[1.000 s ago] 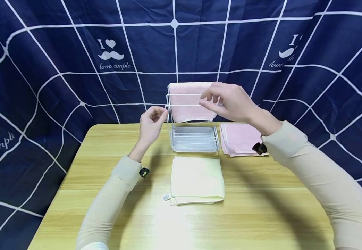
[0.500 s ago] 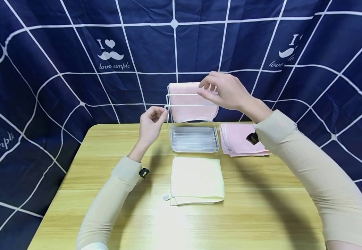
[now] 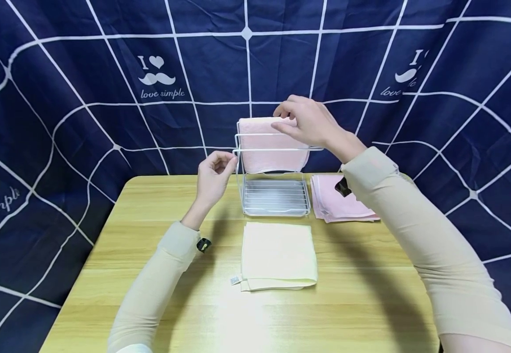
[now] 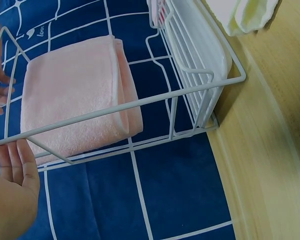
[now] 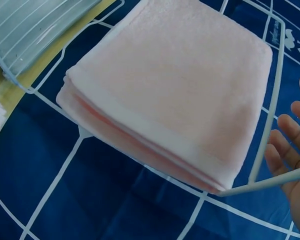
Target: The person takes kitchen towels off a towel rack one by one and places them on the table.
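Towel [image 3: 261, 159], pale pink, folded, hung on white wire rack [image 3: 277, 149], upper centre of frame; left hand [image 3: 212, 177] pinches rack's corner; right hand [image 3: 311, 122], fingers loosely bent, holds nothing, higher than a second ago.

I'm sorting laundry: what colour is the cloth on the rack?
Pale pink cloth, best seen in the right wrist view.

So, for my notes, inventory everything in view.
Table: one, yellowish wood, foreground
Backdrop: one, navy with white lines, behind
Rack: one, white, table's back
Tray: one, whitish, under rack's bottom wires
Hung cloth: one, pink, over rack's back bar
Folded pile: one, pink, right of rack
Front cloth: one, pale yellow, white tag, before rack
Sleeves: two, beige, either side
Wrist devices: two, black, at sleeve ends
Left hand: one, bare, gripping rack
Right hand: one, bare, by hung cloth
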A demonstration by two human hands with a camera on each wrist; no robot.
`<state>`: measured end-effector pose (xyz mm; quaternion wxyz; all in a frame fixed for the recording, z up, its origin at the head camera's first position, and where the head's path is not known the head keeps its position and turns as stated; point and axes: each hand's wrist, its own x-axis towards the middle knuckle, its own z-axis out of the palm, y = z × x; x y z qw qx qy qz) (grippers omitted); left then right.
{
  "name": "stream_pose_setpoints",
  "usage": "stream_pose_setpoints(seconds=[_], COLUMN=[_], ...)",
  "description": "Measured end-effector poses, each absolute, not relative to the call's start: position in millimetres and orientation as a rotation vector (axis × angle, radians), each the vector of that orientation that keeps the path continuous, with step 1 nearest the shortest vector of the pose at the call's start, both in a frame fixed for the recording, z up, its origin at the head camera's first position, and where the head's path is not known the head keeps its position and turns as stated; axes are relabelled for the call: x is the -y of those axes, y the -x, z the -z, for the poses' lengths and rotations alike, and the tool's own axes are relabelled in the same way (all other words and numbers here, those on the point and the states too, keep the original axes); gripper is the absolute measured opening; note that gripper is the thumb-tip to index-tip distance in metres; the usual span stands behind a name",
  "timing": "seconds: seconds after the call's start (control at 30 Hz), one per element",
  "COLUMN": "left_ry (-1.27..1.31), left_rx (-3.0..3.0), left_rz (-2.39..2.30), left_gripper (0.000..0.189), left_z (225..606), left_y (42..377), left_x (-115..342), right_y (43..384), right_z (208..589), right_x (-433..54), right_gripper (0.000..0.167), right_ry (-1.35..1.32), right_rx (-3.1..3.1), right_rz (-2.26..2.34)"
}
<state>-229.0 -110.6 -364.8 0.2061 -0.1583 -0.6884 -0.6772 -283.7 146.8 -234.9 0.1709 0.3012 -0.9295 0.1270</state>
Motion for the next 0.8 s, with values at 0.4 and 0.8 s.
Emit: stream_pose_setpoints(seconds=[0.4, 0.8], left_ry=[0.443, 0.444], left_rx=[1.938, 1.925], left_rz=[1.86, 1.874], left_gripper=[0.01, 0.008], left_z=[366.5, 366.3], left_y=[228.7, 229.7], left_x=[110.5, 110.2], right_y=[303.6, 315.8], right_z=[244.5, 248.2], right_x=[-149.0, -145.4], right_gripper=[0.037, 0.038], right_ry=[-0.824, -0.796], right_rx=[2.658, 2.73], right_rz=[-0.344, -0.299])
